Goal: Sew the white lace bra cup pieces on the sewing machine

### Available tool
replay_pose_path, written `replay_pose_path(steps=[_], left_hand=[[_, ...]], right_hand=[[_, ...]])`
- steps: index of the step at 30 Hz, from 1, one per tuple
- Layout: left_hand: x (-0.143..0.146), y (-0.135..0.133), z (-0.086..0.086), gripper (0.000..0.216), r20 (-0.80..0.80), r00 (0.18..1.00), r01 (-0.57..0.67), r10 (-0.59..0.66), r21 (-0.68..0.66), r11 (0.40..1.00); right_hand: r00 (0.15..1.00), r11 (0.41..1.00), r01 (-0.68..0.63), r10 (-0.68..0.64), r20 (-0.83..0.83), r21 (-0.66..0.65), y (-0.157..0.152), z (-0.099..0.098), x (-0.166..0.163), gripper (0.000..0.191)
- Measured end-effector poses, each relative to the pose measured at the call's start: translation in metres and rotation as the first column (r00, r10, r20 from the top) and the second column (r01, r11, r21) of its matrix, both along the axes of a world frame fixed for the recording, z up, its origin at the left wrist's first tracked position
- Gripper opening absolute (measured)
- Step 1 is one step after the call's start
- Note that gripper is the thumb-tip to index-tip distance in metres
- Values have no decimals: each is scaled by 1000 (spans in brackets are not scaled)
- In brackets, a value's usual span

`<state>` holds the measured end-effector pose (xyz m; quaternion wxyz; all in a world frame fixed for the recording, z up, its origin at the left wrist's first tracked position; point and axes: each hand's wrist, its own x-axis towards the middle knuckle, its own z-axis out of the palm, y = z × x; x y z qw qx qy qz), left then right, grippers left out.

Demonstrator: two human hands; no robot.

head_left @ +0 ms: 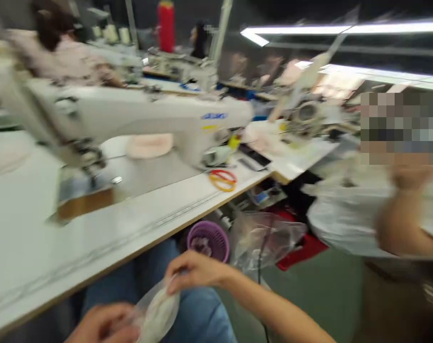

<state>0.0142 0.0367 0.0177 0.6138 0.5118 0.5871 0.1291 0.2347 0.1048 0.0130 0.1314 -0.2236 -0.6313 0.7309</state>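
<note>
Over my lap, a small pale translucent piece (158,312) is stretched between my hands; blur hides whether it is cloth or a plastic bag. My right hand (195,271) pinches its upper edge between thumb and fingers. At its lower left, my left hand (107,324) has bent fingers closed on the other side, smeared by motion. Both hands are below the front edge of the white sewing table (130,228). A white sewing machine (152,112) stands on that table, with a pale pink piece of fabric (150,145) behind its arm.
Red and orange rings (222,180) lie near the table edge. Below are a purple basket (216,238) with scraps, a clear plastic bag (262,238) and red cloth (300,255). Another person's arm (402,214) is at right beside a white sack (345,224). More machines and people are behind.
</note>
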Motion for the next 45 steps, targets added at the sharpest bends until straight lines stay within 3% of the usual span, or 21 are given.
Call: replay_pose_path(steps=[4, 8, 19, 25, 31, 38, 45], left_hand=[[-21, -28, -2, 32, 282, 956, -65, 87, -84, 994], [-23, -32, -2, 28, 355, 924, -96, 143, -145, 985], [-33, -38, 6, 22, 366, 925, -50, 101, -147, 988], [-36, -40, 1, 27, 252, 964, -68, 81, -60, 996], [-40, -44, -4, 33, 284, 954, -79, 96, -73, 994], [-35, -47, -7, 7, 208, 969, -120, 131, -66, 991], [-39, -43, 3, 12, 288, 954, -52, 79, -101, 994]], right_hand=[[999, 993, -44, 42, -23, -106, 1, -15, -13, 35], [996, 990, -73, 78, 38, -122, -8, -6, -21, 39], [987, 985, -72, 93, 132, -155, -7, -11, -33, 30], [985, 973, -65, 97, 141, -220, -8, -14, -37, 30], [981, 954, -36, 90, 170, -299, -11, -19, -39, 36], [982, 933, 7, 62, 180, -359, -10, -23, -36, 37], [981, 916, -20, 96, 171, -401, -8, -21, -32, 34]])
